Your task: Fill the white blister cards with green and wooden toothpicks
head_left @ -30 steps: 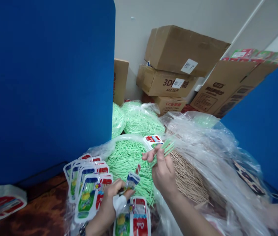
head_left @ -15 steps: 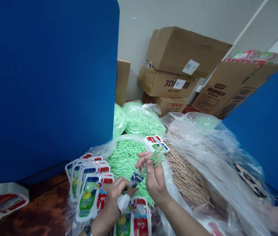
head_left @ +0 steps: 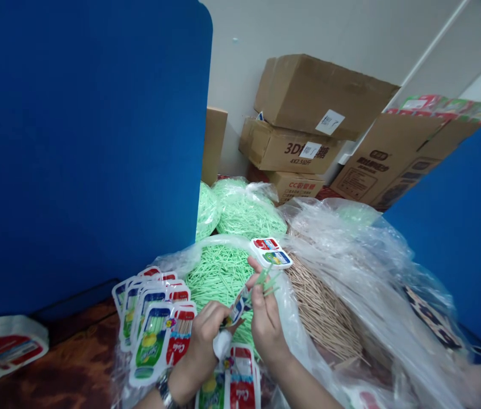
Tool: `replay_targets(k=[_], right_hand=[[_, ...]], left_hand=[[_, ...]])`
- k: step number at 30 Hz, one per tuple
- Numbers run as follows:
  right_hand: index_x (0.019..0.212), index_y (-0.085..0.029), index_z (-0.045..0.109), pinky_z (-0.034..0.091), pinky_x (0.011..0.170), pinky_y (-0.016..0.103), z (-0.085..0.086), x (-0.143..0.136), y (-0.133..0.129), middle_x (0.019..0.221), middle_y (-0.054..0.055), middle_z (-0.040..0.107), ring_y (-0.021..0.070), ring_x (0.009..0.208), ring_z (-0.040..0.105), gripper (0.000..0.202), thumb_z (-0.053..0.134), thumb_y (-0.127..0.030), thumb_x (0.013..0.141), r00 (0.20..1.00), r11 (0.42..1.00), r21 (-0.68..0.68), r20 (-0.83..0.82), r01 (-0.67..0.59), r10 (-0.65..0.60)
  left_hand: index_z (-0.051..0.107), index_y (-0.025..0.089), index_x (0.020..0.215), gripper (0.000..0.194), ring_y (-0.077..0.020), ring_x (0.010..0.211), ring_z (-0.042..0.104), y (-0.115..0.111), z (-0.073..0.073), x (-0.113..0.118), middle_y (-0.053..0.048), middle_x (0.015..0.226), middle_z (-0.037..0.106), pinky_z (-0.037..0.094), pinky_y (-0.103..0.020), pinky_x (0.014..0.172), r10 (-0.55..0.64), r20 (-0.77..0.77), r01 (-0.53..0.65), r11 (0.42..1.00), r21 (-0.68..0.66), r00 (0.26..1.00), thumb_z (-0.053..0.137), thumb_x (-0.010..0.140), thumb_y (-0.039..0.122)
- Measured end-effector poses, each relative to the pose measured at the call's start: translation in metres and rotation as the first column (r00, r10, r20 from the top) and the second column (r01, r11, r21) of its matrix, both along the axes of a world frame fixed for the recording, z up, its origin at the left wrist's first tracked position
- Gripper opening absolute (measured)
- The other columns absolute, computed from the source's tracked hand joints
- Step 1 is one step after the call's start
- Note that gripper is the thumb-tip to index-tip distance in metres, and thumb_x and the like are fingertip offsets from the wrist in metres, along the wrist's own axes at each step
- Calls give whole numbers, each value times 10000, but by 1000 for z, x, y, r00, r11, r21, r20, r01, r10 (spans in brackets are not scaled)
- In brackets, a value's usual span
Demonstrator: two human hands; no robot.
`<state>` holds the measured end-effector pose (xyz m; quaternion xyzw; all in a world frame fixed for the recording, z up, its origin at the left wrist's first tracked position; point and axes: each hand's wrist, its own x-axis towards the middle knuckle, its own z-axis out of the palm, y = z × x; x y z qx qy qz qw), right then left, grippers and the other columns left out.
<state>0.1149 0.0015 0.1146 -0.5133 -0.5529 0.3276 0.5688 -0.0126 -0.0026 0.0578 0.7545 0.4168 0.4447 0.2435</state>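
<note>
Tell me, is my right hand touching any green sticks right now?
Touching. The head view shows the right hand pinching a small bunch of green sticks, whose ends poke out past its grip.

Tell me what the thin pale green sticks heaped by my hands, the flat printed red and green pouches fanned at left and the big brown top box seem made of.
Green sticks: evenly coloured, fairly matte, perhaps plastic or candy; can't tell which. Pouches: probably glossy plastic film, since they seem to have see-through panels. Box: likely matte cardboard, with dull, folded sides.
</note>
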Motion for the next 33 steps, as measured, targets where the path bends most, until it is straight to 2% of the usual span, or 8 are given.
replay_targets(k=[3, 8, 13, 17, 23, 27, 30, 33], right_hand=[[1269, -262, 465, 368, 986, 415, -4, -1, -1, 1075, 61, 558, 212, 995, 523, 384, 377, -459, 952, 999, 999, -18, 8, -34, 35], [1185, -250, 577, 284, 1073, 464, -12, 13, 4, 1174, 92, 556, 257, 1161, 470, 346, 464, -443, 921, 976, 990, -6, 166, -140, 139], [1288, -252, 520, 322, 1063, 453, -4, 34, 19, 1191, 80, 597, 247, 1149, 510, 432, 409, -477, 936, 982, 990, -26, 122, -141, 143], [1178, -249, 624, 352, 1044, 432, 3, 37, 25, 1237, 76, 592, 250, 1180, 506, 363, 416, -432, 944, 964, 981, -7, 181, -195, 193], [1175, -267, 639, 302, 1086, 474, 15, 31, 26, 1285, 58, 585, 249, 1238, 476, 361, 426, -436, 938, 972, 981, 20, 143, -192, 188], [1215, -264, 614, 314, 1073, 496, 23, 38, 33, 1293, 61, 586, 259, 1241, 477, 415, 396, -482, 937, 993, 992, 31, -16, -119, 119], [1214, -244, 607, 342, 1041, 506, 19, 51, 39, 1261, 86, 604, 270, 1204, 511, 446, 399, -513, 926, 993, 999, 27, -118, -17, 20], [1272, -246, 549, 291, 1070, 507, 4, 62, 40, 1291, 94, 575, 272, 1245, 469, 478, 514, -512, 878, 1000, 999, -45, -16, -14, 14]], left_hand=[[506, 195, 749, 147, -179, 687, 525, 1, 1, -1, -24, 729, 553, 398, -274, 614, 7, 29, -7, 1000, -19, 1000, 496, 855, 95], [508, 192, 716, 148, -173, 678, 523, 6, 6, -5, -11, 715, 539, 388, -259, 609, 14, 85, -8, 997, -75, 996, 548, 846, 134], [476, 192, 653, 251, -140, 624, 478, 12, 3, -8, 25, 664, 472, 356, -240, 583, 0, 105, 17, 987, -160, 995, 589, 870, 247], [498, 185, 645, 254, -141, 625, 475, 16, -1, -10, 22, 661, 471, 352, -239, 573, 3, 130, 20, 984, -179, 992, 597, 865, 263], [568, 173, 671, 203, -149, 623, 501, 18, -3, -12, 11, 663, 521, 370, -245, 582, -12, 151, 36, 986, -163, 988, 626, 843, 265], [561, 173, 654, 230, -148, 624, 492, 17, -7, -16, 13, 663, 514, 378, -245, 584, -8, 174, 47, 974, -221, 985, 616, 850, 281], [575, 168, 662, 218, -150, 629, 495, 16, -13, -23, 9, 671, 525, 387, -244, 581, 15, 207, 44, 960, -277, 978, 620, 838, 287], [591, 164, 688, 186, -148, 630, 500, 16, -16, -31, 7, 680, 541, 392, -239, 573, 25, 267, 65, 944, -323, 963, 625, 826, 284]])
